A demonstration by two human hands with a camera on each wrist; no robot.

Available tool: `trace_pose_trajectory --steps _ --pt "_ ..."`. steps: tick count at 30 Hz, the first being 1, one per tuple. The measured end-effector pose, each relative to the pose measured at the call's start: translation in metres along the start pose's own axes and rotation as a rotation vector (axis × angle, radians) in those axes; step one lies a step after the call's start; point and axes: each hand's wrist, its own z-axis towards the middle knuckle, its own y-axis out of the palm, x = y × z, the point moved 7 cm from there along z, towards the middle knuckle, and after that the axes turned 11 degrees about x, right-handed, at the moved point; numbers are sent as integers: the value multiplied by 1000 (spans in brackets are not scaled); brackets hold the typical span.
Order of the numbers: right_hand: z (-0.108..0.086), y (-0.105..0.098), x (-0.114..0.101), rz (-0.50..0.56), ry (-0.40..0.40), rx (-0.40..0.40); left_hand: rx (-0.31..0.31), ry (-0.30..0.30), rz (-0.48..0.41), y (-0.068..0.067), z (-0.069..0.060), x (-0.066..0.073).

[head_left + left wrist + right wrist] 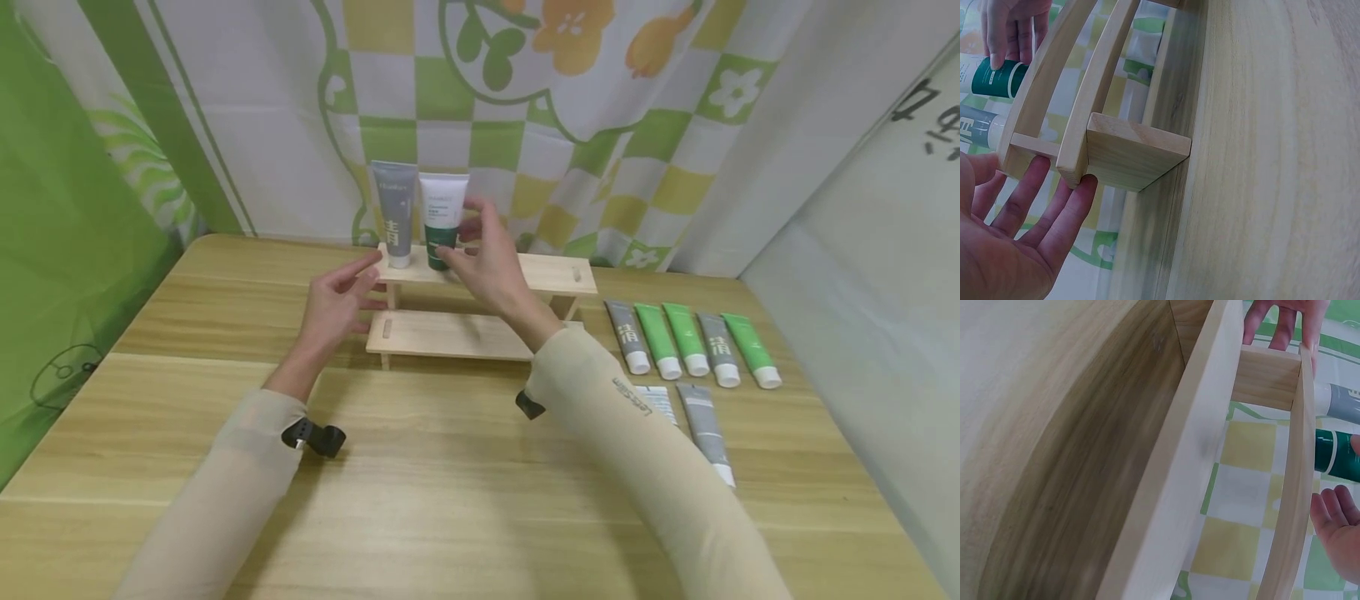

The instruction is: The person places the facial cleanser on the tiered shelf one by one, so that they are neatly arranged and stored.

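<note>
A two-tier wooden stand (543,273) stands near the back of the table. On the left part of its upper tier, a grey squeeze tube (395,208) is upright on its white cap. Just right of it is a white squeeze tube with a dark green lower part (442,212), also upright. My right hand (491,258) holds this tube, thumb on its front low down and fingers at its right side, partly hidden. Fingers spread, my left hand (336,304) touches the stand's left end; in the left wrist view its fingertips (1088,181) meet the wood.
Right of the stand lie green tubes (684,337) and grey tubes (626,335) in a row. Nearer me lie another grey tube (705,429) and a white tube (657,400) partly covered by my right sleeve. A patterned curtain (600,167) hangs behind the table (420,483).
</note>
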Motion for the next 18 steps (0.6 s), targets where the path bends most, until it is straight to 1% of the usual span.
trace_pose_trajectory --steps 3,10,13,18 --pt "-4 -6 4 -4 8 -6 -1 12 -3 0 1 1" --pt "-21 -24 12 2 19 -27 6 -22 10 0 1 -2" --pt "-32 -36 13 16 9 -25 7 -23 10 1 2 -2" --pt "-51 -63 13 46 -30 -13 17 -9 10 0 1 0"
